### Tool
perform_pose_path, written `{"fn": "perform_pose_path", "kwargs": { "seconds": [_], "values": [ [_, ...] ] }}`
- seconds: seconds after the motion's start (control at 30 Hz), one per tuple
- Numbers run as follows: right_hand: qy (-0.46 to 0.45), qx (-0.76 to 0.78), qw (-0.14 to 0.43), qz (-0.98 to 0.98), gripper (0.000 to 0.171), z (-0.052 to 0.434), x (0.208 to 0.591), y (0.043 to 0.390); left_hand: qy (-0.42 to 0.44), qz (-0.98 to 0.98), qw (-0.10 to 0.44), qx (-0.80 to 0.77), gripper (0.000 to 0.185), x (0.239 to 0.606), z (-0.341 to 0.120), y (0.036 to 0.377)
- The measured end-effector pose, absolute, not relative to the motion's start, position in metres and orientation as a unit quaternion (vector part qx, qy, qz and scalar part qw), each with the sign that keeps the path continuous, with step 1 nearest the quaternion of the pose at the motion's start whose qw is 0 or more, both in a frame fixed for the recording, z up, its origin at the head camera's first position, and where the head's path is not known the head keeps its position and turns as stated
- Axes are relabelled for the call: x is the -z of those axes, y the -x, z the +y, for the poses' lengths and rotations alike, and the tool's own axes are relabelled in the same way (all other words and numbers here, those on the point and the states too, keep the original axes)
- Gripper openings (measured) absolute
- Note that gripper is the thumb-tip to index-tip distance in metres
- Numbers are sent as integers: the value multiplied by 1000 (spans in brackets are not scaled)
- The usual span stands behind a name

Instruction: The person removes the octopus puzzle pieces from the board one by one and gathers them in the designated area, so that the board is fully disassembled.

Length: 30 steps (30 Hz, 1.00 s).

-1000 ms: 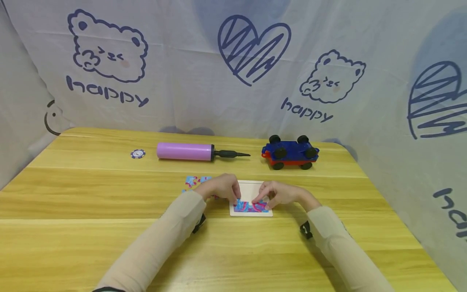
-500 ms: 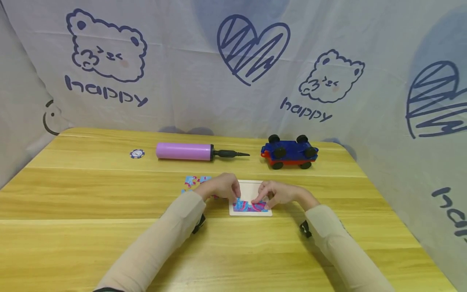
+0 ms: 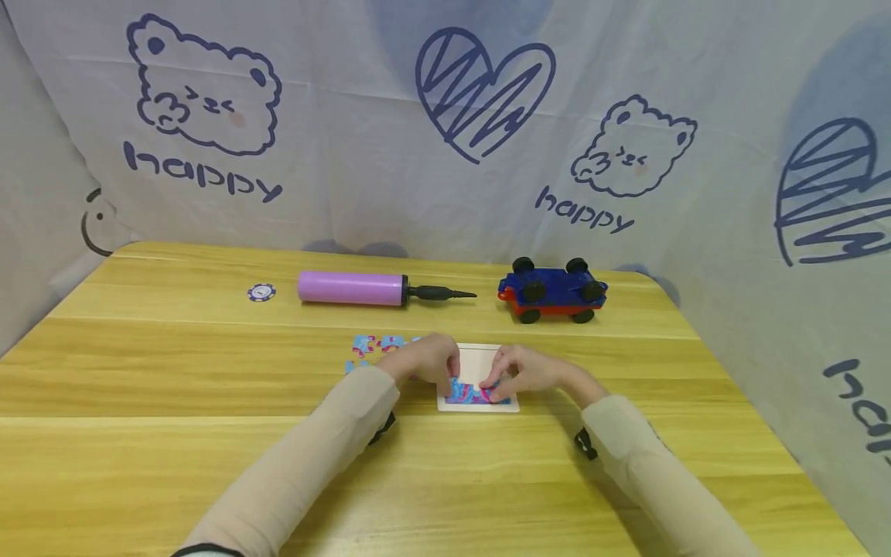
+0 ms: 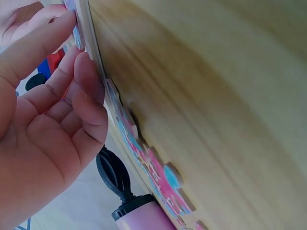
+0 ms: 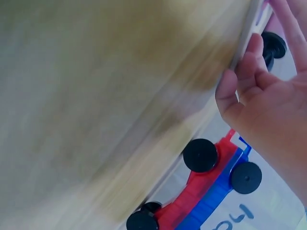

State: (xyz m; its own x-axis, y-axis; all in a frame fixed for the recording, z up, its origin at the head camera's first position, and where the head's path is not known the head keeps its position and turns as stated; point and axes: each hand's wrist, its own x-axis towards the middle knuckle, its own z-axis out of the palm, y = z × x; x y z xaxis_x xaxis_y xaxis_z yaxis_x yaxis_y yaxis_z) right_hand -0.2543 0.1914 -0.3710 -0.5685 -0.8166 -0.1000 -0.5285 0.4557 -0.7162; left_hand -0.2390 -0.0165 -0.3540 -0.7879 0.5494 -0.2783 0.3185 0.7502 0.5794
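- fingertips of left hand [image 3: 426,359] curled down, pressing on the coloured pieces at left edge of puzzle tray [image 3: 477,358]; in left wrist view fingers [image 4: 72,72] lie close together vs the tray edge.
- right hand [image 3: 524,371]: fingers bent, tips on pink/blue pieces [image 3: 476,394] in tray's near half; can't tell if pinching one or just pressing.
- 1 white tray, flat on table [image 3: 209,464], centre, btwn both hands.
- loose puzzle pieces [image 3: 370,346] just left of tray, partly under left hand; count unclear.
- further back, 1 each: pink pump [image 3: 362,288], poker chip [image 3: 261,292] to its left, blue/red toy car [image 3: 553,289] upside down, 4 wheels up.
- 2 beige sleeves [image 3: 306,472].
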Motion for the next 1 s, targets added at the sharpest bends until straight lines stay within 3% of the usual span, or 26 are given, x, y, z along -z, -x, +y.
{"fn": "perform_pose_path", "kwargs": {
  "seconds": [0.17,1.0],
  "values": [
    [398,318,188,839,12,187,375,254,-239,908,223,-262,20,353,-17,239],
    [370,317,192,852,9,180,374,251,-244,880,223,-342,8,355,-22,241]
  ]
}}
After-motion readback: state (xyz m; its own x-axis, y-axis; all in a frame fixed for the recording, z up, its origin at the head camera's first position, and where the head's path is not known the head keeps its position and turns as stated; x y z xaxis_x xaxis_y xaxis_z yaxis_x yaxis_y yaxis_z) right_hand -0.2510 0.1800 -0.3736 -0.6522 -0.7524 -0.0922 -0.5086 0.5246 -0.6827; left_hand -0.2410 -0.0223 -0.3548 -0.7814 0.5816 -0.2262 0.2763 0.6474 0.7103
